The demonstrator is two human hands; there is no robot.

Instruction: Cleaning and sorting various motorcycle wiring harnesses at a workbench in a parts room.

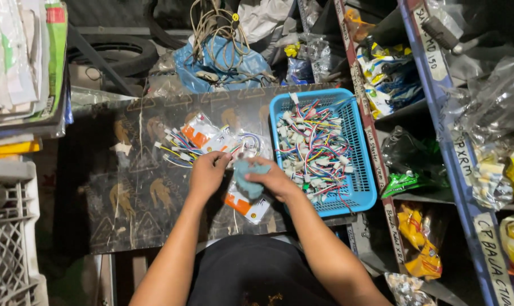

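Left hand [207,173] is curled shut, pinching a bagged wire harness [220,143] at the pile's edge. Right hand [271,179] grips a teal cloth [248,179], with the blue basket [358,187] of connectors at its 3 o'clock.

A blue plastic basket [360,187] heaped with coloured wire connectors [311,144] sits on the dark patterned board [132,192]. Behind lie a blue bag [220,71] with tangled cords and a tyre [118,54]. A white crate [10,226] stands left.

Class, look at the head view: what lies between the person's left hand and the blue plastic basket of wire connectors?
In the head view, the right hand gripping a crumpled teal cloth lies between the left hand and the blue plastic basket.
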